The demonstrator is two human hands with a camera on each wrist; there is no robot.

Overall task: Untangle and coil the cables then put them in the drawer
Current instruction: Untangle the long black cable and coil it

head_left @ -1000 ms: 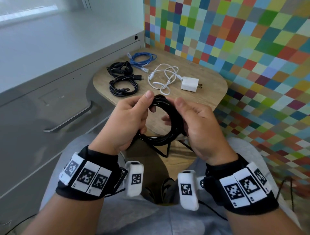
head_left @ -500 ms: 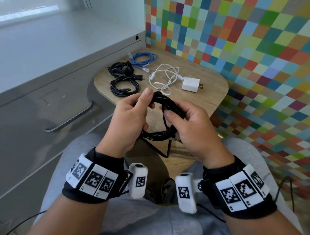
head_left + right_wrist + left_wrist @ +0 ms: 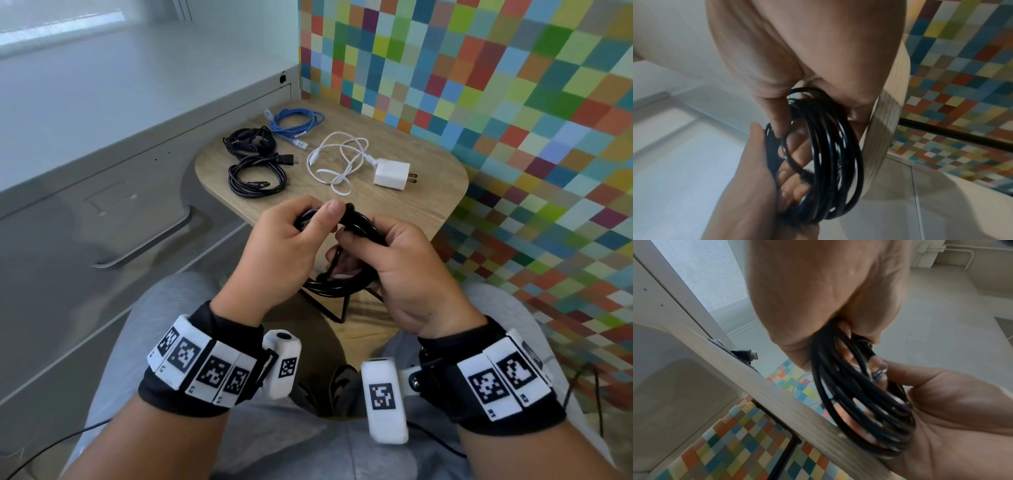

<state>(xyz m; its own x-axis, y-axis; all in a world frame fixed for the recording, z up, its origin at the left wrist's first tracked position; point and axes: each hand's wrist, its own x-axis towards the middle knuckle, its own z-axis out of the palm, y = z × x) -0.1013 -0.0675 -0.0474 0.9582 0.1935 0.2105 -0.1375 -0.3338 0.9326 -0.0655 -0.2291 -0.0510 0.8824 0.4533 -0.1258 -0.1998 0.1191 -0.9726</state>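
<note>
A coiled black cable (image 3: 337, 286) (image 3: 859, 402) (image 3: 830, 146) hangs between my hands, in front of the small wooden table (image 3: 411, 205). My left hand (image 3: 291, 246) pinches the top of the coil with thumb and fingers. My right hand (image 3: 387, 260) grips the coil's right side, fingers curled through the loops. On the table lie two black cable coils (image 3: 257, 178) (image 3: 248, 140), a blue cable (image 3: 296, 121) and a white cable (image 3: 337, 161) with its white charger (image 3: 392, 174).
A grey metal cabinet with a handled drawer front (image 3: 144, 246) stands at the left, shut. A wall of coloured squares (image 3: 513, 102) runs along the right. The table's black wire legs (image 3: 337, 308) sit below my hands, above my grey-clad knees.
My right hand has slid up and over the coil's top toward the left thumb, fingers curling through the loops. The coil has flattened and both hands have drawn closer together.
</note>
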